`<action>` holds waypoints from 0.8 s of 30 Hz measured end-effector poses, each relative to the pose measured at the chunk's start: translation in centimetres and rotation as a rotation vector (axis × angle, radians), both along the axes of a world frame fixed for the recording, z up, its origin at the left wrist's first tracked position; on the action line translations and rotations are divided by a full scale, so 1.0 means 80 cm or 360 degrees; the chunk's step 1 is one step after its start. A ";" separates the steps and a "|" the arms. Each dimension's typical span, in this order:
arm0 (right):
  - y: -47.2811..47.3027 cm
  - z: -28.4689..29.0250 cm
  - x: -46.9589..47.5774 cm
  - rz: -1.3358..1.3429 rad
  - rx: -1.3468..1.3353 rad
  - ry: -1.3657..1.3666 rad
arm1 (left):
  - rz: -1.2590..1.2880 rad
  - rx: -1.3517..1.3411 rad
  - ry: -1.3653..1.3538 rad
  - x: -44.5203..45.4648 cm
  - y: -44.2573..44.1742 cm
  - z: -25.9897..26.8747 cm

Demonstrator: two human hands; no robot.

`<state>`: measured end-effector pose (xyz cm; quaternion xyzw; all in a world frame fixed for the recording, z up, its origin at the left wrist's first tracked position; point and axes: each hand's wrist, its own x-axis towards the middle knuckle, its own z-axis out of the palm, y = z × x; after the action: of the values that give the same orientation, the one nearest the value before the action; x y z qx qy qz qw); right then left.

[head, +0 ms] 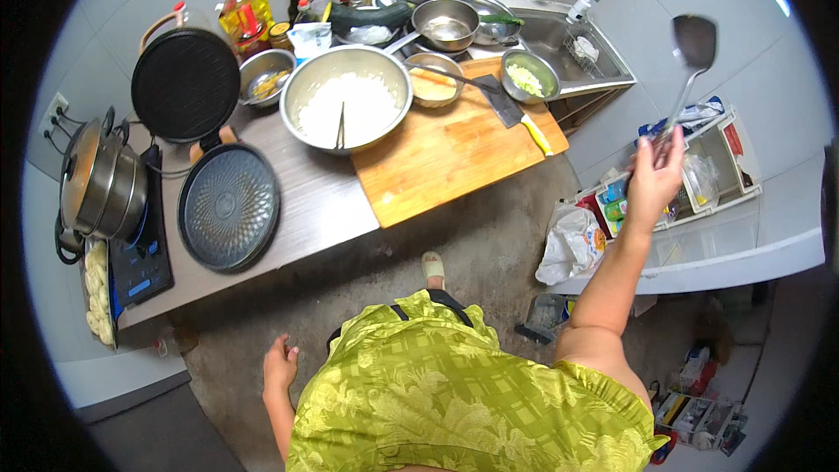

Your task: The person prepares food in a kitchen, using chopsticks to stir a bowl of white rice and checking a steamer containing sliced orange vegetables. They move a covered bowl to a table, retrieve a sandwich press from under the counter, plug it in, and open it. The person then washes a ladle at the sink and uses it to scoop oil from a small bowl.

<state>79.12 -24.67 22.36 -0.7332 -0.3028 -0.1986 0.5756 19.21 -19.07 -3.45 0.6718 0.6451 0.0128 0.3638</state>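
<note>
My right hand grips the handle of a wok spatula, raised at the right with its dark blade up. Low beside my body hangs my left hand, loosely curled and holding nothing. Before me on the counter, a large metal bowl contains a white food and a pair of chopsticks. To its right lies a wooden cutting board with a yellow-handled cleaver. A bowl of chopped green vegetable stands at the board's back corner. An electric griddle sits with its lid raised.
A steamer pot is on an induction cooker at the left. Sauce bottles and bowls line the wall. A metal sink is at back right. Below my right arm are a storage rack and a white plastic bag.
</note>
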 end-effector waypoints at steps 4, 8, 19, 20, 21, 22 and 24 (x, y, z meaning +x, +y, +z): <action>0.024 0.056 0.108 -0.0421 -0.0113 -0.0650 | 0.0029 -0.0202 0.0164 0.057 -0.012 -0.036; 0.060 0.093 0.182 -0.0199 0.0082 -0.0643 | 0.0117 -0.0388 0.0029 0.122 -0.026 -0.076; 0.178 -0.263 0.472 -0.0378 -0.1405 0.0226 | 0.0214 -0.0409 -0.0131 0.258 -0.036 -0.030; 0.190 -0.251 0.465 -0.0354 -0.1356 0.0223 | 0.0238 -0.0315 -0.0090 0.236 -0.052 -0.058; 0.192 -0.245 0.456 -0.0339 -0.1322 0.0235 | 0.0281 -0.0314 0.0002 0.244 -0.056 -0.056; 0.187 -0.244 0.447 -0.0332 -0.1296 0.0266 | 0.0313 -0.0318 0.0110 0.248 -0.061 -0.044; 0.174 -0.273 0.464 -0.0178 -0.1071 0.0120 | 0.0263 -0.0345 0.0301 0.251 -0.064 -0.031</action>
<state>116.26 -10.73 0.51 -0.9043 -0.2891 -0.0916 0.3004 39.27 -24.19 -5.90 0.5714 0.7272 -0.0904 0.3695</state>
